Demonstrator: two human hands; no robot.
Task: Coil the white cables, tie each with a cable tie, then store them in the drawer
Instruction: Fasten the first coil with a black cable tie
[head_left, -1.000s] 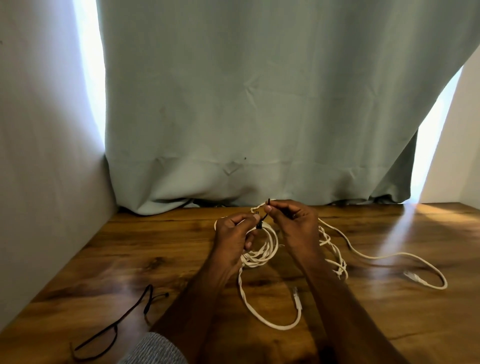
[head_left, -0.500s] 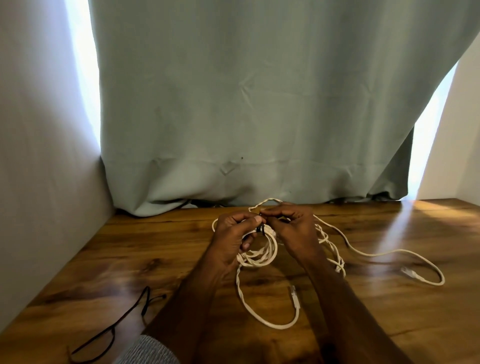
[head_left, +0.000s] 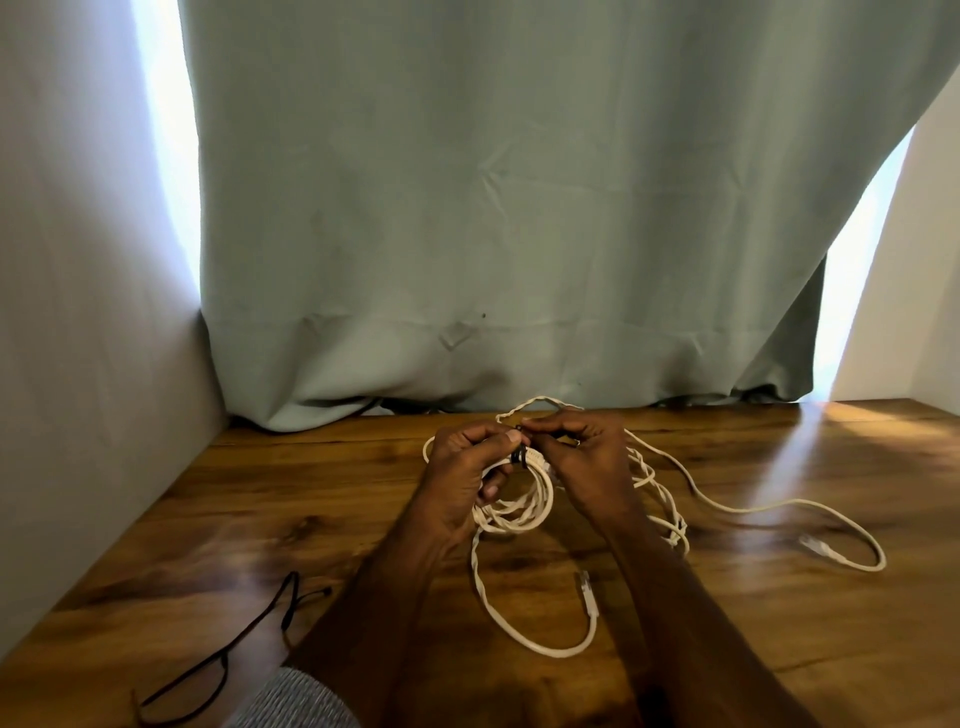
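Note:
A coiled white cable (head_left: 519, 512) lies on the wooden table (head_left: 779, 623) between my hands, with one plug end (head_left: 587, 590) trailing toward me. A black cable tie (head_left: 519, 457) wraps the top of the coil. My left hand (head_left: 462, 483) grips the coil at the tie, thumb on top. My right hand (head_left: 587, 462) pinches the tie's end right beside the left thumb. A second white cable (head_left: 753, 512) lies loose and tangled to the right, its plug (head_left: 818, 545) resting on the table.
Several black cable ties (head_left: 223, 660) lie at the front left of the table. A grey-green curtain (head_left: 493, 234) hangs down to the table's back edge. A pale wall (head_left: 78, 364) bounds the left side. No drawer is in view.
My right hand has come down and closer to the left hand, and the tie's tail that stuck up above the fingers no longer shows. The coil stays in place.

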